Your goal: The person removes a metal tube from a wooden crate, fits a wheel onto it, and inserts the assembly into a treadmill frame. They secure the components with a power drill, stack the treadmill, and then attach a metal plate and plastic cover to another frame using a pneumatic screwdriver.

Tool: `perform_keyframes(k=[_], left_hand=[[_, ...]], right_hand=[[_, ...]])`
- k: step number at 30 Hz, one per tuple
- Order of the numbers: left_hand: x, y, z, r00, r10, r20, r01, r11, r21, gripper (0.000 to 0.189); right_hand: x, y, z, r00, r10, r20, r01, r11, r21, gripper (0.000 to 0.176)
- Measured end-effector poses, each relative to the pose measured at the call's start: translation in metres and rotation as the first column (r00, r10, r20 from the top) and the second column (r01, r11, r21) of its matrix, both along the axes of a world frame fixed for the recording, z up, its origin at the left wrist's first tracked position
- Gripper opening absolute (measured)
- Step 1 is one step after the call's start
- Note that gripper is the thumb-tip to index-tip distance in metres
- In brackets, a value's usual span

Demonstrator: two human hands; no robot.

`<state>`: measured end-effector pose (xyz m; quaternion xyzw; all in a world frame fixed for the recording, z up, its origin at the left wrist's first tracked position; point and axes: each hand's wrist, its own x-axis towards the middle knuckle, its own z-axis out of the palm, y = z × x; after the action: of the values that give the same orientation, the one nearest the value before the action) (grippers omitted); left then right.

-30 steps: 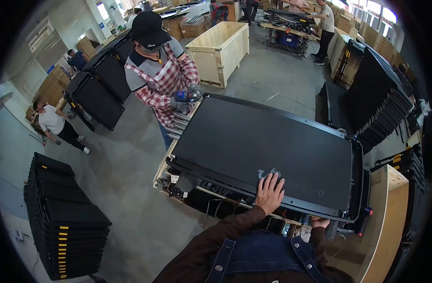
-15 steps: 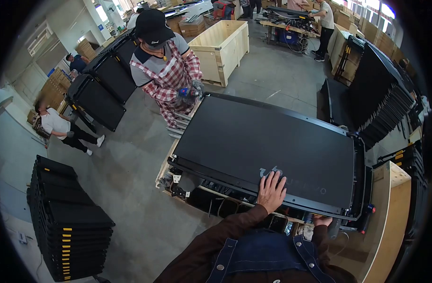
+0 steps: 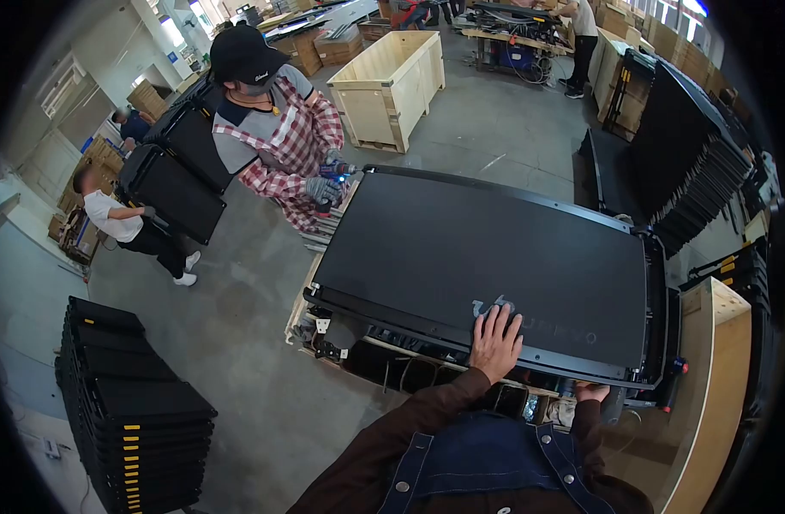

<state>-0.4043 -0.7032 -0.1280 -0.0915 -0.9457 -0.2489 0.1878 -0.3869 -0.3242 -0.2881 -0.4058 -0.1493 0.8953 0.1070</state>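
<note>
One open wooden crate [image 3: 367,113] beyond the black panel [image 3: 478,244]

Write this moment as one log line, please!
left hand: on black panel | right hand: at panel's near side, grip unclear | co-worker: holding blue drill

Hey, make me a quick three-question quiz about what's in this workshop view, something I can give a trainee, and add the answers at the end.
1. Which of the wearer's hands, the left hand or the right hand, has its fingers hidden at the near edge of the black panel?
2. True or false: the left hand wears a glove.
3. Multiple choice: what is the nearest co-worker holding?
A. a broom
B. a power drill
C. a clipboard

Key
1. The right hand.
2. False; it is bare and spread on the panel.
3. B.
</note>
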Motion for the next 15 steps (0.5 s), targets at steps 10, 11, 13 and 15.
perform_keyframes(k=[10,11,13,15], left_hand=[[-0.052,-0.037,0.041,0.931,-0.336,0.146,0.350,0.933,-0.085,0.041],[-0.072,-0.045,0.044,0.894,-0.446,0.038,0.446,0.880,-0.165,0.043],[-0.106,-0.056,0.053,0.742,-0.661,0.111,0.657,0.684,-0.316,0.051],[-0.123,-0.051,0.050,0.588,-0.759,0.279,0.806,0.523,-0.277,0.057]], right_hand=[[0.004,-0.031,-0.013,0.981,-0.191,-0.017,0.192,0.980,0.051,0.046],[0.006,-0.039,-0.010,0.971,-0.238,-0.031,0.238,0.971,0.006,0.049],[0.003,-0.052,0.000,0.961,-0.264,-0.085,0.263,0.965,-0.018,0.054],[0.000,-0.073,0.044,0.966,-0.249,-0.066,0.246,0.968,-0.059,0.062]])
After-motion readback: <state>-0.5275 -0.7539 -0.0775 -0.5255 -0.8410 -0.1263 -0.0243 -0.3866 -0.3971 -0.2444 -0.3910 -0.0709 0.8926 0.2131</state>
